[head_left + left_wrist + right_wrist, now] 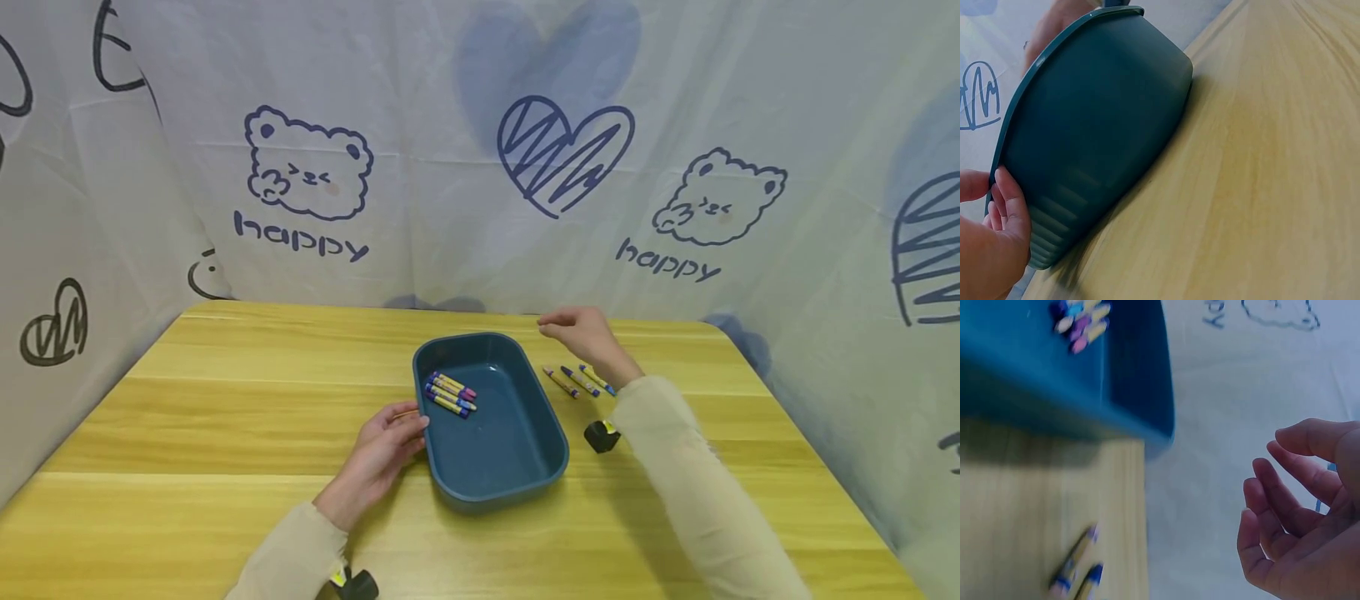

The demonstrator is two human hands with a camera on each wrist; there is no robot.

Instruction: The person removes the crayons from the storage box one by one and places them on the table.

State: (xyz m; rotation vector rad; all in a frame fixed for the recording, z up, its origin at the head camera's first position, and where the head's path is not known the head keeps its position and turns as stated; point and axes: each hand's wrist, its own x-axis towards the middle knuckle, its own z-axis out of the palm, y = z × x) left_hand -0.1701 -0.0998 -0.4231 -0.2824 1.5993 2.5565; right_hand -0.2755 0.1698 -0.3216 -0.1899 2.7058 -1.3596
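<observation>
The blue-green bin (495, 433) stands on the table (225, 433) near its middle, mouth upward. Its long axis runs near to far, with the far end turned slightly left. A strip of table separates its far rim from the table's far edge, behind which hangs a printed cloth (420, 267). The widest room for moving lies on the left; on the right, the space between bin and right sleeve (690, 467) is narrower and partly taken up.

The left hand (382, 442) is at the bin's left side, its fingers pinching the rim and upper wall, thumb uppermost. The right hand (588, 333) is raised beyond the bin's right far corner, apart from the bin; in the head view it overlaps the table's far edge. Its fingers are loosely bent and slightly parted, thumb tip near the index tip, and grip nothing.

Several boxed-in crayons (450, 403) lie side by side on the bin floor, in the far left part near the left wall. Their long axes slant from far left to near right. Three loose crayons (580, 382) lie on the table right of the bin, apart from its wall, roughly parallel and slanted likewise. The middle one's dark tip points far left.
</observation>
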